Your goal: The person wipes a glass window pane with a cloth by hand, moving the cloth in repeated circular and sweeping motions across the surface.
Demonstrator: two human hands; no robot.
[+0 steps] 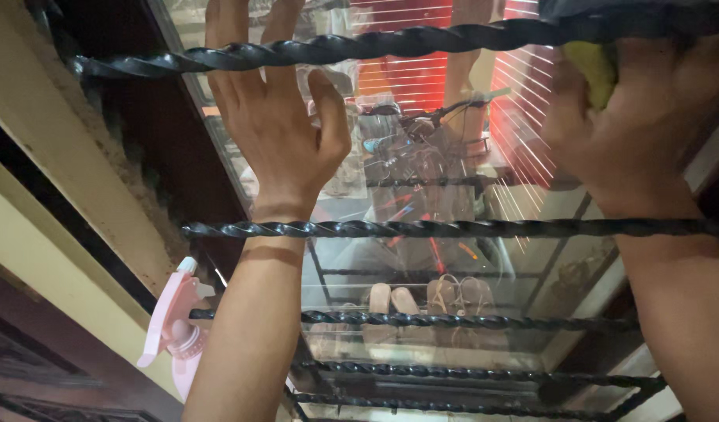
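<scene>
Pressing through the twisted iron bars (422, 228), the open left hand (273, 117) is laid flat on the window glass (422, 312) while a yellow cloth (594, 70) is clamped in the right hand (633, 117), wiping seemingly unfinished.

cloth (590, 70) in my right hand (633, 117): yellow | grille bars (422, 228): black, twisted | spray bottle (176, 328): pink, white tip | frame (70, 180): cream
</scene>
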